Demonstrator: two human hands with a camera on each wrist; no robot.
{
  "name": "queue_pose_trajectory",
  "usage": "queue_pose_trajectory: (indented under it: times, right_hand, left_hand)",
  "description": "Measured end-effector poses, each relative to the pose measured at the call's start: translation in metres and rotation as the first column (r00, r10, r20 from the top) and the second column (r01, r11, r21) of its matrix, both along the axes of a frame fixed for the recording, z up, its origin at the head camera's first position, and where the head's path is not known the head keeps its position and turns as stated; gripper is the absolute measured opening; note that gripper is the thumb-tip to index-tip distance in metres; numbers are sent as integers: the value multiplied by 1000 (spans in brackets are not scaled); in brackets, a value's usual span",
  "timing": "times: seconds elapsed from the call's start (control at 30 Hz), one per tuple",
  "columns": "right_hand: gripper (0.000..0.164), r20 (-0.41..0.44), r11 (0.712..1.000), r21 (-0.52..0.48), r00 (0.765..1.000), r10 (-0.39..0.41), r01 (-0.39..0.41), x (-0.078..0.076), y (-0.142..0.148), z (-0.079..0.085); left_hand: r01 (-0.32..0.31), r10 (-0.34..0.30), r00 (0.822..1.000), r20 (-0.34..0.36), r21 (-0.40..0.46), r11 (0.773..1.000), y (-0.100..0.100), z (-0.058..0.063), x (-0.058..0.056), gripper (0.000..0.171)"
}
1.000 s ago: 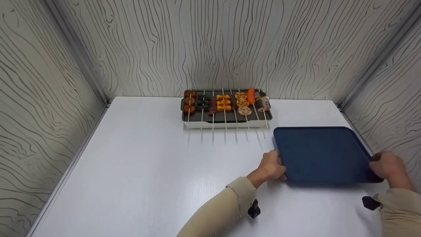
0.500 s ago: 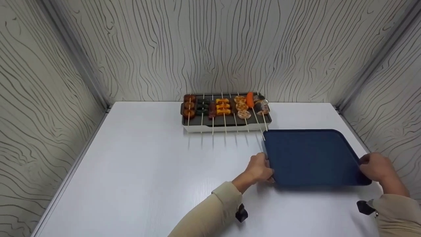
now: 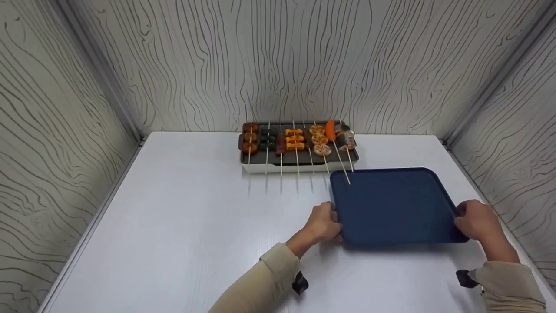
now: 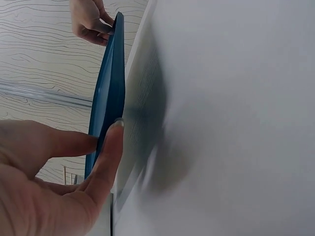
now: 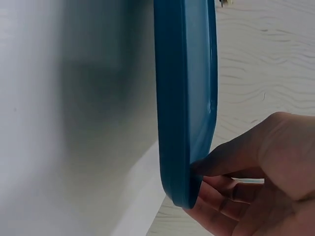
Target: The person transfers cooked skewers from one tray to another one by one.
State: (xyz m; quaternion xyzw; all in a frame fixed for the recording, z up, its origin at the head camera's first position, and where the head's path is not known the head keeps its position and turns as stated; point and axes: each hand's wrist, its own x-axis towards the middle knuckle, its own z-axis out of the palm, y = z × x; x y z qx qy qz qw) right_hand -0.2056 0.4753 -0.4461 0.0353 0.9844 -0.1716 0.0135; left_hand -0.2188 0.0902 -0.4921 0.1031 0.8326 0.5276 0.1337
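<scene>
The left grip (image 3: pixel 323 222) pinches the left side of the blue tray (image 3: pixel 393 208), and the right grip (image 3: pixel 478 220) pinches the right side. They hold it up just above the white desk (image 3: pixel 195 217). The tray has moved left, so now it is nearer the grill (image 3: pixel 259 168). The orange sausage skewer's (image 3: pixel 331 131) stick shows over the tray's far corner.

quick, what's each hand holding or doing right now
Left hand: holding the blue rectangular tray by its left edge.
Right hand: holding the same tray by its right edge, near the close corner.
</scene>
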Motion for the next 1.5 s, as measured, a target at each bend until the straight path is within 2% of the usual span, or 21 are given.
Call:
queue_pose_trajectory:
  times: [0.13, 0.37, 0.57, 0.77, 0.93, 1.17, 1.33, 1.5]
  right_hand:
    - [32, 14, 1000, -13, 1000, 0, 0, 1, -11, 2]
    - [33, 42, 999, -20, 999, 30, -30, 2, -32, 5]
    - [30, 68, 998, -51, 997, 37, -34, 6, -58, 1]
    - [29, 50, 995, -87, 998, 49, -45, 9, -87, -2]
    - [24, 32, 994, -109, 999, 34, -31, 10, -110, -6]
    - [19, 20, 989, -142, 999, 38, -35, 7, -135, -16]
    - [21, 21, 984, -167, 998, 61, -57, 4, -151, -22]
    - [24, 9, 980, -178, 996, 87, -84, 2, -167, -25]
  left_hand:
    - [10, -11, 1000, -29, -10, 1000, -13, -1, 1, 30]
    - [17, -19, 999, -47, -44, 999, -36, -5, 7, 27]
    - [8, -12, 997, -71, -59, 998, -62, -5, 14, 32]
    - [-13, 3, 990, -142, -72, 997, -90, -4, 18, 33]
    - [-20, 6, 985, -170, -78, 997, -111, -3, 19, 32]
    - [-45, 31, 984, -173, -78, 996, -139, -2, 20, 37]
    - [-53, 40, 988, -147, -89, 995, -157, -3, 24, 40]
    - [-63, 46, 991, -128, -132, 989, -174, -3, 28, 44]
